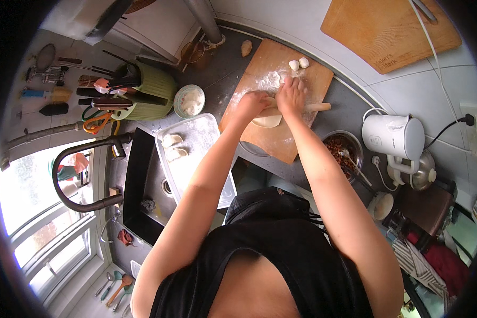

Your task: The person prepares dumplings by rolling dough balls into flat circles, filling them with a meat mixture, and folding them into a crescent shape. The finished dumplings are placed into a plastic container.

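A round sheet of dough point(267, 121) lies on a floured wooden board point(280, 147) before me. My left hand point(254, 104) holds the far left edge of the dough, its fingers curled. My right hand point(292, 95) lies over a wooden rolling pin point(319, 107), which rests across the dough; the pin's right end sticks out past the hand. Loose flour point(271, 79) is spread just beyond both hands. Two small dough pieces, one point(294, 65) beside the other point(303, 62), sit near the board's far right edge.
Left of the board, a metal tray point(212, 131) with two folded dumplings point(175, 147) overlaps the sink point(143, 179). A bowl of flour point(192, 101) stands behind it. To the right are a metal bowl of filling point(338, 149) with utensils and a white electric kettle point(393, 135).
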Motion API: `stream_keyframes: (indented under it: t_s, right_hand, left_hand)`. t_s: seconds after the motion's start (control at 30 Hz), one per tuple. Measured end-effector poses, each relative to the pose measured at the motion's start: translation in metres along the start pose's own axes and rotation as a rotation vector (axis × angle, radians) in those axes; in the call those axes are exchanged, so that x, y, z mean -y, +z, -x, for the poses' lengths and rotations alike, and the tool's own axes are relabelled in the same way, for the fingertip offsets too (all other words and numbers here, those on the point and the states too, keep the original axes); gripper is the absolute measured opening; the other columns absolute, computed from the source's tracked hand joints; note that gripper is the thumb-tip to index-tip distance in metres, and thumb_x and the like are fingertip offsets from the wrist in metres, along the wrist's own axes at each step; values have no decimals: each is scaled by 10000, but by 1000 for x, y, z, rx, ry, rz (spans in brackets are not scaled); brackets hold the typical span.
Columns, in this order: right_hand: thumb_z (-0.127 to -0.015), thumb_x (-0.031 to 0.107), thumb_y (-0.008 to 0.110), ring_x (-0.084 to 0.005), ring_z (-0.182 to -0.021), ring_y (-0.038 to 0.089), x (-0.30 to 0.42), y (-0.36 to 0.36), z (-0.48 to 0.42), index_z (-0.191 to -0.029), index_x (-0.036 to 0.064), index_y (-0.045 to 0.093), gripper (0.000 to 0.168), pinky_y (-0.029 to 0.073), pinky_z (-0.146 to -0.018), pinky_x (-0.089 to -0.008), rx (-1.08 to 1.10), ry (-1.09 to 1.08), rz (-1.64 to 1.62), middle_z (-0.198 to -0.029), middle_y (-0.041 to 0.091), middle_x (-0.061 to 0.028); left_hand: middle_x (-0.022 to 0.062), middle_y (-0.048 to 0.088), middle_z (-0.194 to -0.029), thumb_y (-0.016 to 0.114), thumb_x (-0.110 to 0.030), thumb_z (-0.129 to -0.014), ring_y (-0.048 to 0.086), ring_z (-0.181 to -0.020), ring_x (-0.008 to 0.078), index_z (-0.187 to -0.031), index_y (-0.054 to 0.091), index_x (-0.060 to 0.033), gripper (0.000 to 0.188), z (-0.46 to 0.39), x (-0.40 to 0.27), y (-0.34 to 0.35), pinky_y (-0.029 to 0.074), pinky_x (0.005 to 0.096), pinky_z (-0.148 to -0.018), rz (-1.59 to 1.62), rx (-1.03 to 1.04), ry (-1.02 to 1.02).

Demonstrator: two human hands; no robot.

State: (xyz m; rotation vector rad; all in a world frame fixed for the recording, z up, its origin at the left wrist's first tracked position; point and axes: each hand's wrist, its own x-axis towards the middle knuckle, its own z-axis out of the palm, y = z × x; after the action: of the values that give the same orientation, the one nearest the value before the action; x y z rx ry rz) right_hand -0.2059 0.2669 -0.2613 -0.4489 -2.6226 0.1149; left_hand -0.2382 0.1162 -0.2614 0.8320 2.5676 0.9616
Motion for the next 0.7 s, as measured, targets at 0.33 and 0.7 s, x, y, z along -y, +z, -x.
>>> stream_keyframes:
  t_s: [0.33,0.7]
  right_hand:
    - [-836,214,528,-289,-867,487,-24,-67,100,-880,90,483,139,358,-799,-423,64,-142,-144,-863,508,-108]
    - [-759,184,541,-272,-823,489,-27,-63,96,-912,91,488,187,360,-755,-412,39,-158,-205,-833,502,-94]
  left_hand:
    - [146,650,-904,653,-262,-782,621,-822,328,-922,648,-85,225,3,-14,-6,489,402,-709,-60,2,-62]
    - [42,625,-1015,572,98,-762,591,-963,132,-1002,571,-21,268,44,-1,-12,455,243,-846,581,50,-236]
